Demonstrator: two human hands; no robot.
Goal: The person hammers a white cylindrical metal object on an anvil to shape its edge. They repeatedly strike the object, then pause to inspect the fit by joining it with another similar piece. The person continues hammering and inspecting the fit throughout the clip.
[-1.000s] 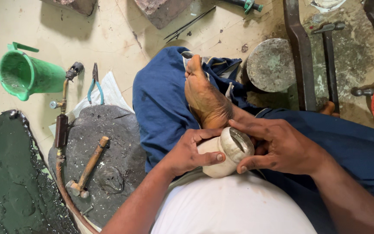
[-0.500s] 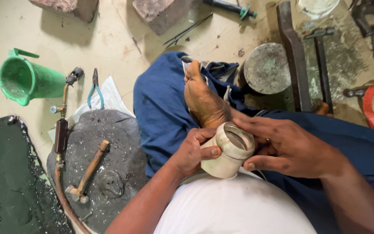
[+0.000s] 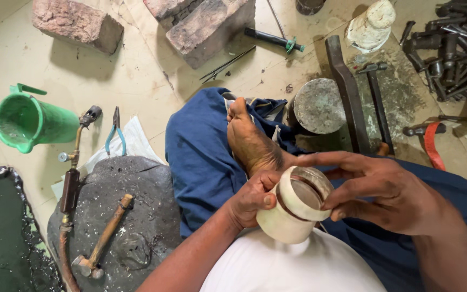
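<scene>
Floor (image 3: 136,81) of pale concrete spreads under everything, with a dark slab (image 3: 1,232) at the lower left edge and a round black pitch block (image 3: 131,216) just beside it, on which a wooden-handled hammer (image 3: 101,243) lies. Blue cloth (image 3: 201,157) covers the person's crossed legs, and a bare foot (image 3: 249,140) rests sole-up on it, directly behind the hands. Two bricks (image 3: 77,24) (image 3: 206,24) sit at the top, a green jug (image 3: 22,121) at the left, and a round metal block (image 3: 317,105) beyond the foot, next to a dark iron bar (image 3: 347,92). A gas torch (image 3: 71,178) and blue-handled pliers (image 3: 115,135) lie between jug and pitch block; a heap of punches (image 3: 460,48) fills the top right corner. Over the lap, the cream-coloured pot (image 3: 293,208) is tilted, its mouth facing up. The left hand (image 3: 249,197) wraps its side, thumb pressed on the wall, while the right hand (image 3: 390,194) grips the rim with fingers spread across the far edge.
</scene>
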